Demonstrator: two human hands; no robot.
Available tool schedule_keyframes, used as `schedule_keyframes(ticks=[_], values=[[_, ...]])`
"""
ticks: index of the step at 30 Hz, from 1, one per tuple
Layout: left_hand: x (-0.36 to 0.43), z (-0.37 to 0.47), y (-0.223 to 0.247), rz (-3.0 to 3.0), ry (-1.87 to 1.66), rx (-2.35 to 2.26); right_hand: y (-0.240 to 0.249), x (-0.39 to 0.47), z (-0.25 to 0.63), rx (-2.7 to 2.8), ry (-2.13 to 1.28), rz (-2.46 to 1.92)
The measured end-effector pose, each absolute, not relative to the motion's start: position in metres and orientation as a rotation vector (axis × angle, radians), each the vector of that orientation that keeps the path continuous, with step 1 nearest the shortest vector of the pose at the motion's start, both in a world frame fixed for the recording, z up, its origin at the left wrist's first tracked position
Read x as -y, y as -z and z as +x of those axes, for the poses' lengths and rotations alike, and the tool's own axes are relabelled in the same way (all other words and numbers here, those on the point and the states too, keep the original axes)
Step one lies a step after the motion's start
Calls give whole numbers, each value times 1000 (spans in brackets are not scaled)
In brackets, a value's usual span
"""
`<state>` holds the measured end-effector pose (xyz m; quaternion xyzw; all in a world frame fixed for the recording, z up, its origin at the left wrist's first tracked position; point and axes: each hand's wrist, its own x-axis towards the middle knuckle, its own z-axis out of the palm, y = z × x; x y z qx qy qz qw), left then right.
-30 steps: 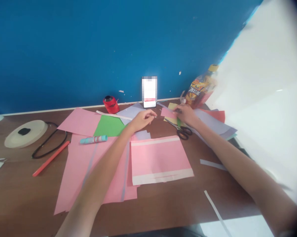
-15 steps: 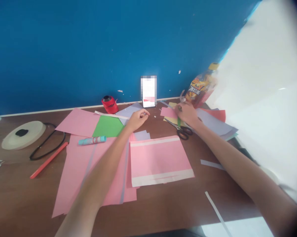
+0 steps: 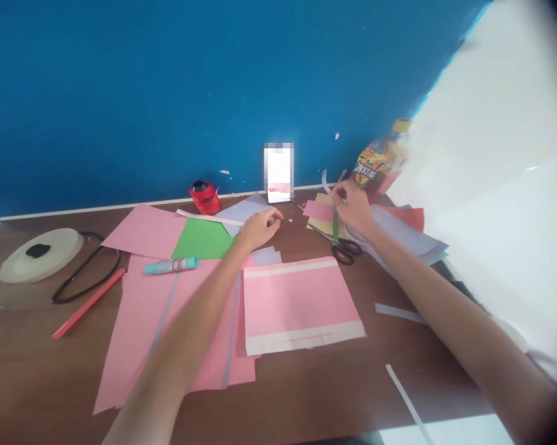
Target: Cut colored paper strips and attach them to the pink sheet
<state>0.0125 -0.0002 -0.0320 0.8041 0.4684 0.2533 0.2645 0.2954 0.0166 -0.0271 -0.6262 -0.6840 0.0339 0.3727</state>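
Narrow, pale lavender, softly bowed: a thin strip [image 3: 325, 180], raised beyond the scissors [image 3: 346, 250] and slightly to their left, apparently pinched at the lower end, upper end free. Also a lavender sheet [image 3: 249, 204], lying flat, turned cornerwise, partly hidden, well left of the scissors and farther back.

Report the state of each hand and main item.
Left hand, loosely curled, nothing visible held
Right hand, apparently pinching the pale strip
Pale strip, curled
Scissors, lying flat, blade opening unclear
Glue stick, lying on its side
Phone, upright, screen lit
Bottle, yellow cap on
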Motion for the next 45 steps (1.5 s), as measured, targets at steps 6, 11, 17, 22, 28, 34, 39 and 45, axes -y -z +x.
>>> schedule_keyframes(ticks=[6, 11, 17, 22, 28, 34, 39, 45], values=[[1, 15, 27, 1779, -942, -1122, -25, 20, 261, 1805, -777, -1286], [4, -1, -3, 1614, -749, -900, -39, 41, 241, 2024, -1259, -1118], [4, -35, -32, 1721, -145, -792, -37, 43, 240, 2132, -1372, -1107], [3, -40, -39, 1785, -81, -823, -33, 41, 239, 2198, -1409, -1167], [5, -46, -44, 1887, 66, -946, -31, 39, 241, 2217, -1402, -1271], [5, -49, -45, 1799, 198, -962, -25, 41, 241, 2257, -1529, -1237], [7, -46, -46, 1766, 287, -977, -24, 43, 240, 2315, -1519, -1271], [7, -45, -48, 1804, 341, -1023, -23, 45, 237, 2324, -1493, -1327]])
